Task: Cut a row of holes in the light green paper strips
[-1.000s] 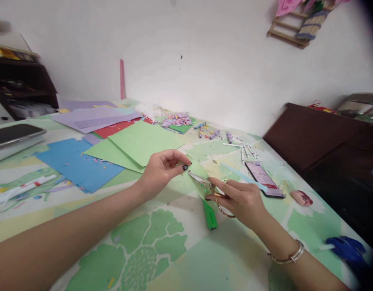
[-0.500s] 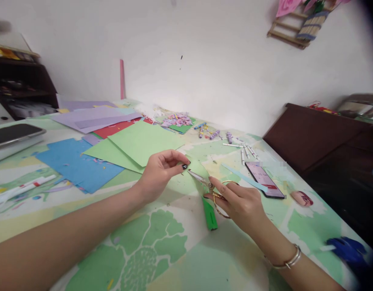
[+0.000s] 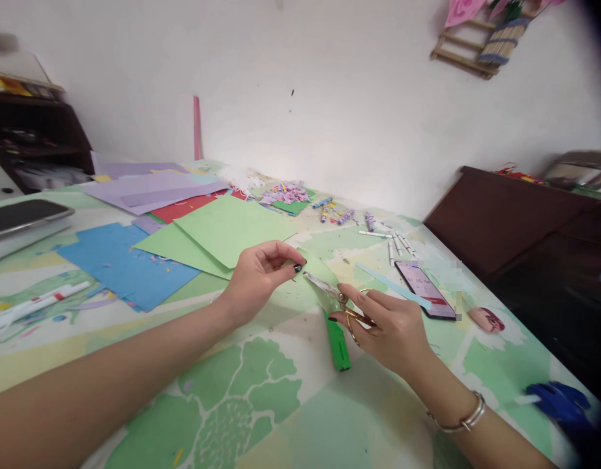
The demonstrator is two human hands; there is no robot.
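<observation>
My left hand [image 3: 261,277] is pinched at thumb and forefinger on something too small to make out, beside a pale green paper piece [image 3: 317,266]. My right hand [image 3: 391,319] holds gold-handled scissors [image 3: 342,298], their tips close to my left fingertips and over the pale green piece. Below the blades lies a bright green object [image 3: 338,345]. Larger light green sheets [image 3: 236,228] rest behind my left hand, partly over a blue sheet [image 3: 129,264].
Right of my right hand lie a phone [image 3: 425,290], a pink oval object [image 3: 487,320] and a dark blue object [image 3: 559,400]. Markers [image 3: 401,244] and paper scraps [image 3: 285,193] lie farther back. Purple sheets [image 3: 154,189] are at the back left.
The scissors have turned in my right hand, and their handle loops look narrower and closer together. My left hand has barely moved.
</observation>
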